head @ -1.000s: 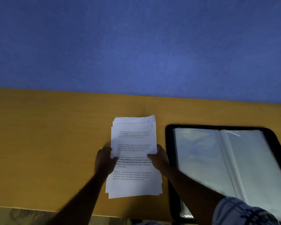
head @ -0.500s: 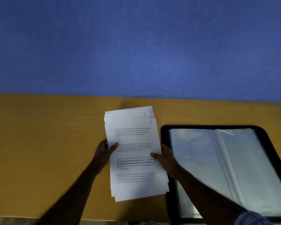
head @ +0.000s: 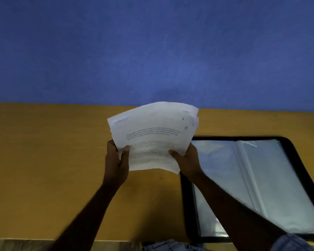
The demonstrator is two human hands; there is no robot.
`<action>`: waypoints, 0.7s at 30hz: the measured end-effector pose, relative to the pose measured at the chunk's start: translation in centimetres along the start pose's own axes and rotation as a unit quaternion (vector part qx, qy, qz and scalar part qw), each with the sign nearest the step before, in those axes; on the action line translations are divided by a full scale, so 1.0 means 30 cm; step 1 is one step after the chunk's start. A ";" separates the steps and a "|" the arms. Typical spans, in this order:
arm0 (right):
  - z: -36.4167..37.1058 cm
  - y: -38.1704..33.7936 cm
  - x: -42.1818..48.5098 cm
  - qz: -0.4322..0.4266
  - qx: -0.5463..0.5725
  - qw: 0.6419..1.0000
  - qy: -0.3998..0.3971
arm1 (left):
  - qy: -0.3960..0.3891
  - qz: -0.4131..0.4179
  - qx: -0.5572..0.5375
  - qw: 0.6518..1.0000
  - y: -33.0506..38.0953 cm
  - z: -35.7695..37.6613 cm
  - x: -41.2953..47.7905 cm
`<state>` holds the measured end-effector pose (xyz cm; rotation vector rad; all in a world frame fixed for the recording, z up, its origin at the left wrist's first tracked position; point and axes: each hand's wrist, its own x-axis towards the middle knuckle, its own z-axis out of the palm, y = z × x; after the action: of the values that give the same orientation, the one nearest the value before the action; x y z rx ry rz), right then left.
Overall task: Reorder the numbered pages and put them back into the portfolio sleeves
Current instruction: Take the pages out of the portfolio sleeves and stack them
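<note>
above the table (head: 43, 160), towards its far edge, two hands hold a stack of pages (head: 152, 131) off the surface.
the left hand (head: 116, 160) grips the stack's left edge, thumb pressed over the top sheet; the right hand (head: 187, 160) pinches the right edge the same way. the sheets are fanned, their top corners uneven against the blue wall (head: 152, 42), and the bottom edge hangs free. the open portfolio (head: 297, 160) lies flat just right of the stack, its black rim passing under the right forearm, clear sleeves (head: 243, 178) facing up. wide table surface shows left of the arms.
</note>
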<state>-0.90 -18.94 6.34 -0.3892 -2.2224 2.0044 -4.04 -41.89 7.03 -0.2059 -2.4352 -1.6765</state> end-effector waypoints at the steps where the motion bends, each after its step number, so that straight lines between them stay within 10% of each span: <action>1: 0.002 -0.002 -0.005 0.002 0.012 1.000 0.001 | 0.000 -0.005 -0.009 1.000 0.000 0.001 -0.001; 21: 0.061 0.091 -0.082 0.041 0.021 0.997 0.059 | -0.009 -0.120 -0.005 0.993 -0.053 0.086 -0.107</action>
<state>1.28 -21.11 3.62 -0.5884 -2.1226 2.0071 -1.43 -40.10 3.96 0.0754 -2.5522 -1.7874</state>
